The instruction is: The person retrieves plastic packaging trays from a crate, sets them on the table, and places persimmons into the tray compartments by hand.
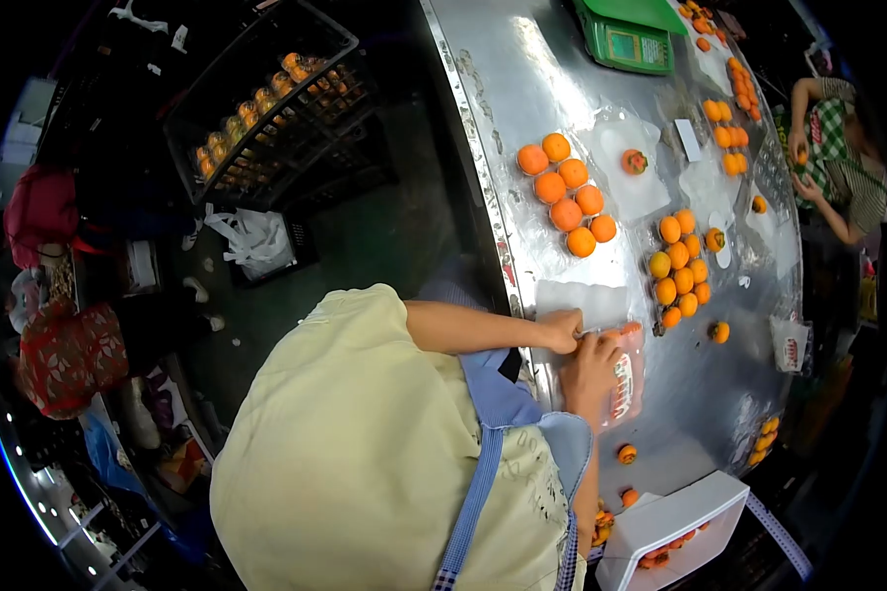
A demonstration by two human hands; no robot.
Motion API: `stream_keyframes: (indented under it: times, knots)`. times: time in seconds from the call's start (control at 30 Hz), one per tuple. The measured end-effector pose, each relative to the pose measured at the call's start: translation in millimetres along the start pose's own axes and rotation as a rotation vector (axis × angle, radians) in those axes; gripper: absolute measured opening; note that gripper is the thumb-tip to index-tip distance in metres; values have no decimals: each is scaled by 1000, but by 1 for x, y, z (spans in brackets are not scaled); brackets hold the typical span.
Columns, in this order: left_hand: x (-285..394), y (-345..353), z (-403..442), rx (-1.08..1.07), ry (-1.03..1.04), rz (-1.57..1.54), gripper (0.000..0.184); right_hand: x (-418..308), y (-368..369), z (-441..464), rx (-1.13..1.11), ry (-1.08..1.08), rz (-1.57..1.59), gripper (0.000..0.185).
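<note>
A clear plastic bag (633, 399) with red and white print lies on the metal table near its front edge, orange fruit showing through it. My left hand (560, 331) is closed at the bag's near upper end, its fingertips pinched together. Against it is my right hand (589, 368), its fingers bent and closed on the same end of the bag. The exact grip is partly hidden by the fingers. Beside the hands a white foam sheet (581, 297) lies flat. A tray of orange persimmons (568, 214) sits just beyond, and another persimmon tray (676, 258) stands farther across.
Loose persimmons (627, 454) dot the metal table (759, 340). A white foam box (724, 504) holds more fruit at the lower right. A green scale (626, 39) stands at the top. Across the table a person (838, 148) handles fruit. Black crates (266, 108) stand behind me.
</note>
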State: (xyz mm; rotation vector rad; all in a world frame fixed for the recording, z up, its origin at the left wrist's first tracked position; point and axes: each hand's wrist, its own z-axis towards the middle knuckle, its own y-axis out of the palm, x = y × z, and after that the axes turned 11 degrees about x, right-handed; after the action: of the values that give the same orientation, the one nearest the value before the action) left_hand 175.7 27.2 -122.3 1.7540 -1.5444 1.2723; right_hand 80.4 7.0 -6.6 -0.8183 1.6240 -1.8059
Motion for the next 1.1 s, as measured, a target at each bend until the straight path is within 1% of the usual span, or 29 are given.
stream_keyframes:
  times: [0.07,0.13,0.17,0.2,0.23,0.27,0.3,0.33,0.37,0.4,0.47,0.57,0.63,0.67,0.73,0.77,0.87,0.93,0.97,1.03,1.07,1.1]
  knots:
    - [6,-13,-5,22,-11,97,33,17,-2,4,57,16,-74,36]
    - [-2,-15,2,3,-25,59,36,40,-23,15,125,111,-28,43]
    - [-12,-10,7,-8,11,38,36,51,-30,18,209,126,40,44]
    - [-20,-8,13,31,131,46,36,62,-37,22,293,158,85,45]
    - [-36,1,21,4,170,66,37,71,-48,25,250,263,65,42]
    - [-25,-11,15,-56,87,-27,41,82,-58,27,235,307,40,35]
    - [-28,-16,16,-76,140,37,42,99,-56,25,354,252,49,28]
    - [-11,-28,9,-163,60,24,55,113,-56,24,415,215,63,20]
    - [1,-37,-1,-137,105,127,57,121,-58,23,401,262,54,16]
    - [7,-42,-9,-120,111,128,48,127,-59,25,397,297,53,13]
    - [9,-48,-18,-188,120,230,49,137,-64,23,403,327,130,13]
    - [15,-55,-31,-277,133,308,51,152,-67,26,209,446,176,22]
    - [24,-61,-34,-361,123,366,53,156,-75,28,104,510,204,23]
    - [22,-63,-30,-341,203,479,55,160,-74,27,51,539,220,23]
    - [34,-63,-26,-293,378,697,59,180,-48,25,76,528,235,23]
    - [50,-59,-24,-229,334,802,52,191,-33,25,91,520,245,23]
    - [93,-36,-9,-159,750,598,44,216,-6,27,139,508,331,24]
    - [109,-7,3,-209,971,521,40,222,5,31,127,534,370,25]
    - [109,7,14,-221,1086,558,40,225,10,33,121,548,391,26]
    - [107,32,39,-248,1317,620,41,231,18,35,188,535,416,26]
    - [103,41,50,-249,1303,651,40,235,21,31,219,530,426,27]
    - [101,50,58,-252,1290,677,39,238,22,22,322,550,414,28]
